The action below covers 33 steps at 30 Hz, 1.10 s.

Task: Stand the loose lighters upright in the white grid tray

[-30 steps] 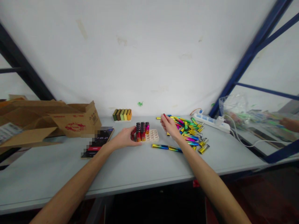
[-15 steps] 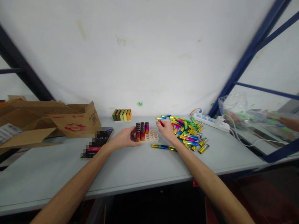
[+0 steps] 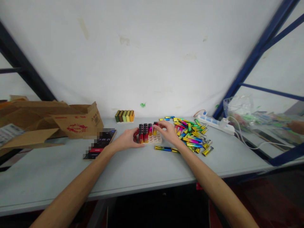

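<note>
A pale tray [image 3: 158, 140] with round holes stands on the table, its left part filled with upright red lighters [image 3: 143, 136] with dark tops. My left hand [image 3: 128, 139] is curled around the tray's left end, its thumb along the front. Dark red shows inside that grip, but I cannot tell whether it is a separate lighter. Pinched in my right hand [image 3: 167, 131] is a red and yellow lighter [image 3: 155, 129], upright over the tray's right part. A pink lighter [image 3: 150, 129] stands just left of it.
To the right lies a pile of shiny coloured lighters [image 3: 193, 136], with a power strip [image 3: 216, 124] behind. A full lighter tray [image 3: 124, 116] stands near the wall. On the left are a phone [image 3: 104, 142] and an open cardboard box [image 3: 80, 123].
My right hand has moved slightly left with its lighter, which now stands upright over the tray. My left hand stays at the tray's left end.
</note>
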Each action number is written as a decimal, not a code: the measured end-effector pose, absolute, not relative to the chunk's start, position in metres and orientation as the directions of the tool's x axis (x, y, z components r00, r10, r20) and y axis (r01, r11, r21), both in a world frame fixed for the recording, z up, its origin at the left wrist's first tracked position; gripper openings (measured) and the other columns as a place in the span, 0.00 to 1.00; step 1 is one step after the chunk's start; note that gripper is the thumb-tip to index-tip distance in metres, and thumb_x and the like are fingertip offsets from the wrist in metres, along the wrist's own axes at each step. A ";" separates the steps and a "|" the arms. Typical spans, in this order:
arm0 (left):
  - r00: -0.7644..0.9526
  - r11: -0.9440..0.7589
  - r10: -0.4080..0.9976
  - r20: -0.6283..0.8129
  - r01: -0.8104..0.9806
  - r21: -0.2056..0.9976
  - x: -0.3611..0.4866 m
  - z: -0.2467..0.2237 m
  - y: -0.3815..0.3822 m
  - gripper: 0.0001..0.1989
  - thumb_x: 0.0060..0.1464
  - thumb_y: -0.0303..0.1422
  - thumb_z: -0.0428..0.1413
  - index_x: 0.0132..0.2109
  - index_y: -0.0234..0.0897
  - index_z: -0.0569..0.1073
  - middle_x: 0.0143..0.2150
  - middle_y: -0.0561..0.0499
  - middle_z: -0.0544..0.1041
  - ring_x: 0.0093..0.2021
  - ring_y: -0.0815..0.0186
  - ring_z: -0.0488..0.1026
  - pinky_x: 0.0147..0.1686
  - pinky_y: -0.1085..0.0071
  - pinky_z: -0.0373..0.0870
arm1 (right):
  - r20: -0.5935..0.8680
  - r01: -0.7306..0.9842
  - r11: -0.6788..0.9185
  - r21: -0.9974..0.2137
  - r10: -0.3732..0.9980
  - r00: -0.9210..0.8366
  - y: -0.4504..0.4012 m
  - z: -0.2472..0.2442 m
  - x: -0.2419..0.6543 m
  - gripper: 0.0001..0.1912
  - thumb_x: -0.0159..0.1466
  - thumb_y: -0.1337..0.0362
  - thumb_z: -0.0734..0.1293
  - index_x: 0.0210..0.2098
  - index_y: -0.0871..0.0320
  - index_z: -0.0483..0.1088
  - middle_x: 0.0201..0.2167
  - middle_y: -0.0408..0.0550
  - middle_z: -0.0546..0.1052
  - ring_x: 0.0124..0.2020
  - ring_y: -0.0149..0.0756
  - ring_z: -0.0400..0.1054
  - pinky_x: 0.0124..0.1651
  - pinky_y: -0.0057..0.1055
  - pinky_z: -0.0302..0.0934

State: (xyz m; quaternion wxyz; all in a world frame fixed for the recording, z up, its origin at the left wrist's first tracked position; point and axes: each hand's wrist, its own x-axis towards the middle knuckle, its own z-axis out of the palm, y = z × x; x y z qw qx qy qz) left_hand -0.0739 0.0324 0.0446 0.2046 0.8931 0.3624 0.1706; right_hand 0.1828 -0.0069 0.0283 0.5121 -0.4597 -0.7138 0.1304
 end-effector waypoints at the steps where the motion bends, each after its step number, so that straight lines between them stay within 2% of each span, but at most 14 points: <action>1: 0.677 -0.649 0.720 0.154 0.578 0.495 -0.074 0.045 0.032 0.28 0.44 0.53 0.67 0.43 0.37 0.71 0.33 0.53 0.74 0.31 0.62 0.70 0.30 0.70 0.63 | 0.601 0.521 0.532 -0.667 0.798 -0.046 -0.008 0.030 0.183 0.18 0.68 0.48 0.68 0.39 0.58 0.78 0.32 0.48 0.77 0.33 0.36 0.70 0.38 0.31 0.66; 5: 0.670 -0.635 0.728 0.146 0.579 0.512 -0.074 0.045 0.032 0.29 0.44 0.52 0.67 0.44 0.36 0.71 0.33 0.53 0.75 0.31 0.62 0.71 0.31 0.69 0.64 | 0.541 0.489 0.500 -0.715 0.838 -0.065 -0.011 0.031 0.181 0.19 0.67 0.48 0.69 0.39 0.58 0.78 0.27 0.45 0.78 0.27 0.34 0.70 0.33 0.29 0.64; 9: 0.669 -0.635 0.729 0.148 0.579 0.511 -0.074 0.044 0.032 0.28 0.44 0.52 0.67 0.43 0.37 0.71 0.33 0.53 0.75 0.31 0.63 0.71 0.30 0.70 0.64 | 0.519 0.470 0.514 -0.717 0.845 -0.132 -0.010 0.025 0.179 0.19 0.67 0.49 0.70 0.47 0.57 0.75 0.29 0.45 0.80 0.29 0.35 0.73 0.35 0.30 0.67; 17: 0.665 -0.632 0.731 0.153 0.575 0.521 -0.074 0.045 0.030 0.27 0.43 0.52 0.67 0.42 0.37 0.72 0.32 0.53 0.75 0.30 0.63 0.70 0.30 0.70 0.64 | 0.536 0.561 0.565 -0.605 0.810 -0.237 -0.015 0.032 0.180 0.15 0.69 0.53 0.68 0.49 0.56 0.73 0.34 0.47 0.79 0.35 0.36 0.74 0.40 0.31 0.68; 23: 0.671 -0.631 0.726 0.149 0.565 0.531 -0.073 0.047 0.030 0.28 0.43 0.51 0.67 0.44 0.37 0.73 0.33 0.53 0.76 0.31 0.63 0.70 0.31 0.70 0.64 | 0.467 0.579 0.535 -0.615 0.839 -0.280 -0.021 0.038 0.174 0.19 0.69 0.54 0.69 0.55 0.56 0.69 0.31 0.43 0.77 0.31 0.34 0.72 0.37 0.29 0.65; 26: 0.679 -0.643 0.719 0.151 0.566 0.515 -0.074 0.046 0.032 0.29 0.43 0.53 0.66 0.44 0.36 0.73 0.34 0.52 0.76 0.32 0.62 0.70 0.31 0.69 0.64 | 0.493 0.615 0.536 -0.578 0.830 -0.261 -0.018 0.041 0.182 0.17 0.70 0.52 0.67 0.52 0.56 0.71 0.32 0.44 0.79 0.32 0.34 0.72 0.39 0.29 0.64; 29: 0.670 -0.642 0.726 0.154 0.580 0.502 -0.074 0.045 0.033 0.29 0.43 0.55 0.66 0.42 0.37 0.72 0.32 0.53 0.75 0.30 0.63 0.69 0.30 0.69 0.62 | 0.513 0.785 0.407 -0.467 0.848 -0.134 -0.010 0.042 0.203 0.12 0.73 0.57 0.63 0.44 0.57 0.75 0.35 0.49 0.80 0.36 0.38 0.73 0.44 0.32 0.63; 31: 0.665 -0.642 0.729 0.160 0.583 0.498 -0.074 0.044 0.032 0.29 0.42 0.55 0.66 0.41 0.37 0.72 0.31 0.53 0.74 0.30 0.64 0.68 0.29 0.69 0.61 | 0.479 0.897 0.220 -0.384 0.878 -0.011 -0.006 0.039 0.220 0.10 0.72 0.63 0.63 0.43 0.59 0.75 0.39 0.54 0.81 0.41 0.42 0.73 0.48 0.35 0.63; 33: 0.668 -0.643 0.727 0.160 0.580 0.501 -0.074 0.044 0.032 0.29 0.42 0.56 0.67 0.40 0.38 0.71 0.32 0.53 0.74 0.29 0.64 0.68 0.29 0.69 0.61 | 0.408 0.951 0.032 -0.308 0.907 0.102 -0.003 0.033 0.234 0.09 0.69 0.64 0.66 0.46 0.61 0.76 0.43 0.59 0.80 0.47 0.47 0.73 0.52 0.38 0.62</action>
